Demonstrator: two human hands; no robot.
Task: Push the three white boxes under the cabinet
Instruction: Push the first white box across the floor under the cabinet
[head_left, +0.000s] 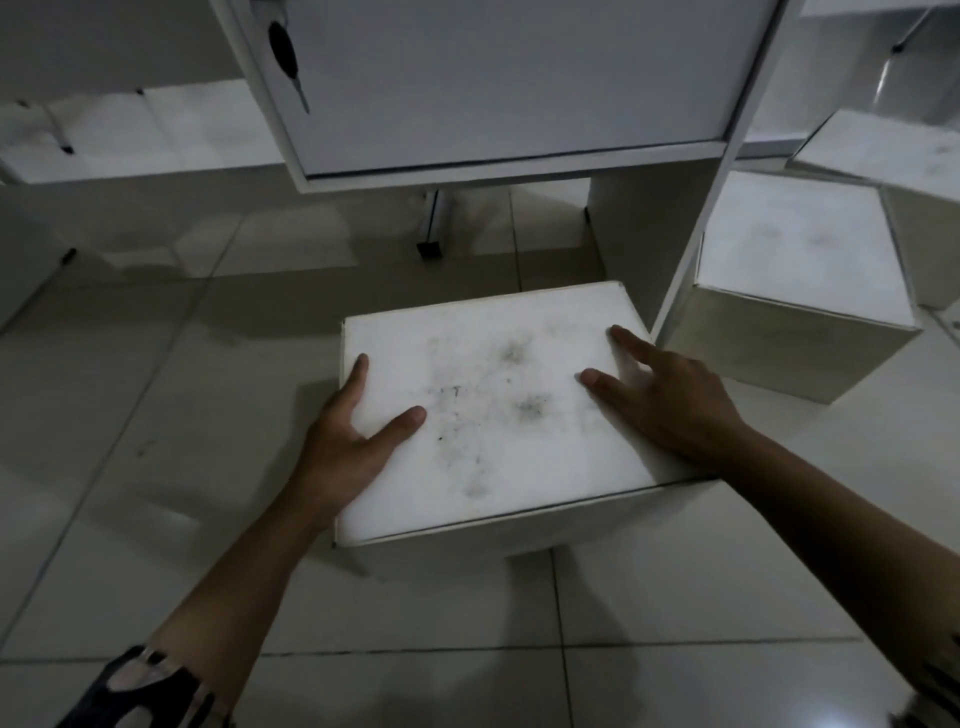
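Observation:
A white box (488, 415) with a smudged lid sits on the tiled floor just in front of the white cabinet (498, 83). My left hand (353, 436) grips its left edge, thumb on the lid and fingers down the side. My right hand (670, 395) lies on the lid's right edge with the fingers spread. A second white box (795, 291) stands to the right, beyond the cabinet's side panel (701, 228). A third white box (883, 150) is farther back right, partly cut off. The gap under the cabinet (467, 228) is open and shadowed.
A cabinet leg with a black foot (430, 234) stands in the gap behind the box. A key hangs in the cabinet door lock (283, 47). Low white furniture (130, 140) runs along the left, with another white piece (31, 270) at the far left.

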